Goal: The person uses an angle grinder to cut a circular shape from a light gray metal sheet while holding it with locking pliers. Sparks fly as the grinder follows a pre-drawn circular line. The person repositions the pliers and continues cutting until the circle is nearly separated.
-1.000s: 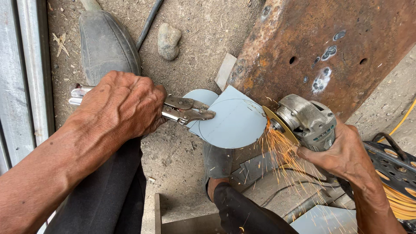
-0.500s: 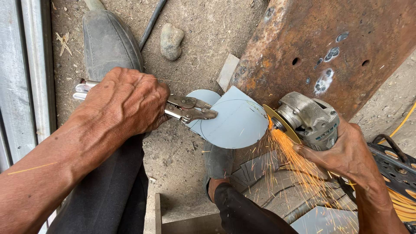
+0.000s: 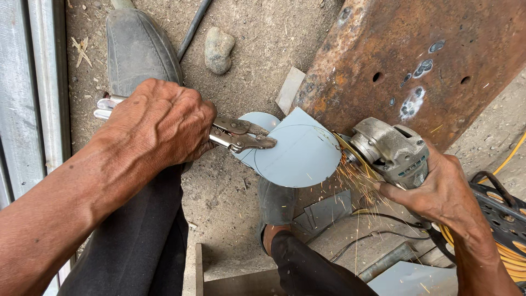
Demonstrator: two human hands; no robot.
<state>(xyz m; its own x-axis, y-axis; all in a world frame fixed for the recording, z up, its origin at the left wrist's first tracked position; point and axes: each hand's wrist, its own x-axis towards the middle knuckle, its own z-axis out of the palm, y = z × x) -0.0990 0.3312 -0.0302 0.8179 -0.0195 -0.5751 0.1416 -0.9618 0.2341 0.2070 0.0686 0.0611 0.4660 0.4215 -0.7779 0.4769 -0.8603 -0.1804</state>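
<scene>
Sparks now fall thinner than half a second ago. Left hand [image 3: 159,123] stays clenched on locking pliers [image 3: 235,134] gripping the grey disc [image 3: 298,156]; right hand [image 3: 438,192], at 3 o'clock, grasps the grinder [image 3: 389,148] at its edge.

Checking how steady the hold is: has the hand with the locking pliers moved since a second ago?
No. The left hand with the pliers sits as before beside the stone; no clear shift.

No packages, signs or screens are showing. Only a small dark label strip [image 3: 410,171] is sitting on the grey angle grinder [image 3: 390,149] body, facing the rusty steel plate [image 3: 416,60].
</scene>
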